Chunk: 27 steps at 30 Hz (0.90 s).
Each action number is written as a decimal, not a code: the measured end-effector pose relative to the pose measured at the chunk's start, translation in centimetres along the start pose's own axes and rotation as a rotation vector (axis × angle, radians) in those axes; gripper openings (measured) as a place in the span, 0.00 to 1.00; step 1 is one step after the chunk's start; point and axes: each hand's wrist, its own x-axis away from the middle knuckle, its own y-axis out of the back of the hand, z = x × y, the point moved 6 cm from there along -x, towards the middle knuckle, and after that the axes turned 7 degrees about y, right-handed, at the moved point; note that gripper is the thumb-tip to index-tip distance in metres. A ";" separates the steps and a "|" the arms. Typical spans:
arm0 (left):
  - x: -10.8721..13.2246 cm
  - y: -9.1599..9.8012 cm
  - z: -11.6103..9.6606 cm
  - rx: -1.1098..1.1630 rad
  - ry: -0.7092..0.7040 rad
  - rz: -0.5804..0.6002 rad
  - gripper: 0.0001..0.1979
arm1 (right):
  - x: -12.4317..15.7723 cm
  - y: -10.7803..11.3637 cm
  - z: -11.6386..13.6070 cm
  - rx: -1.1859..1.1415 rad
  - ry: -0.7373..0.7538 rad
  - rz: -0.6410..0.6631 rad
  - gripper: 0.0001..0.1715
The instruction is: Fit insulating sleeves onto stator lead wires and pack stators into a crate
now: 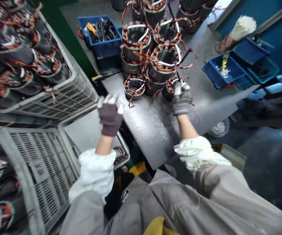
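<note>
My left hand (pixel 110 116), in a dark fingerless glove with white-covered fingertips, is in the air left of the metal table, above a grey crate. It is slightly blurred, its fingers apart with nothing in them. My right hand (pixel 182 99), in a grey striped glove, is at the right side of a small motor stator (pixel 168 93), fingers curled against its rim; part of the grip is hidden. Another small stator (pixel 134 93) with copper windings stands on the table to the left. Behind them, larger stators (pixel 159 70) with white sleeves and loose copper leads are stacked.
A grey plastic crate (pixel 82 86) full of stators stands at left, with another crate (pixel 45 163) below. A blue bin (pixel 104 47) of dark parts is at the back. Blue trays (pixel 211 73) and a bundle of white strands (pixel 243 27) are at right.
</note>
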 end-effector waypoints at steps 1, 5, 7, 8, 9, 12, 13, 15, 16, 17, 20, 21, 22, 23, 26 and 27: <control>-2.8 -1.5 -3.0 -0.049 -0.080 0.066 0.28 | -2.4 0.3 -1.5 0.106 0.004 0.015 0.17; -9.1 -7.8 -8.4 -0.349 -0.090 0.388 0.33 | -5.2 -1.3 -3.9 0.355 0.248 0.304 0.18; -8.9 -9.4 -8.7 -0.468 -0.052 0.483 0.29 | -3.3 -1.4 -3.9 0.450 0.396 0.425 0.21; -8.0 -9.7 -8.8 -0.504 -0.057 0.500 0.27 | -2.0 -1.0 -4.1 0.513 0.452 0.479 0.24; -6.7 -9.7 -8.9 -0.525 -0.082 0.509 0.25 | -0.3 -0.5 -4.3 0.579 0.509 0.537 0.27; -0.4 -8.9 -9.5 -0.538 -0.154 0.525 0.25 | 5.5 1.9 -5.4 0.637 0.644 0.662 0.34; 2.2 -8.6 -9.6 -0.544 -0.145 0.537 0.26 | 7.7 2.8 -5.8 0.620 0.679 0.690 0.34; 7.4 -8.3 -9.7 -0.532 -0.124 0.601 0.25 | 11.9 4.1 -6.4 0.557 0.736 0.749 0.30; 9.8 -8.2 -9.8 -0.506 -0.115 0.632 0.22 | 13.8 4.6 -6.4 0.515 0.756 0.780 0.27; 11.7 -8.1 -9.8 -0.466 -0.108 0.654 0.19 | 15.3 5.0 -6.4 0.466 0.762 0.806 0.25; 14.2 -7.2 -9.3 -0.284 -0.022 0.577 0.14 | 17.6 5.5 -5.8 0.304 0.639 0.792 0.22; 14.0 -6.7 -8.7 -0.199 0.042 0.512 0.15 | 17.5 5.5 -5.7 0.230 0.543 0.741 0.23; 13.6 -6.3 -7.9 -0.097 0.126 0.445 0.16 | 17.1 5.5 -5.7 0.128 0.409 0.663 0.25; 13.0 -5.8 -6.8 0.016 0.227 0.381 0.18 | 16.5 5.4 -6.0 0.009 0.260 0.570 0.28; 12.7 -4.5 -3.4 0.253 0.524 0.201 0.20 | 15.7 4.4 -7.2 -0.307 -0.138 0.305 0.33; 13.5 -3.8 -2.4 0.270 0.591 0.150 0.21 | 15.8 3.9 -7.5 -0.414 -0.264 0.229 0.33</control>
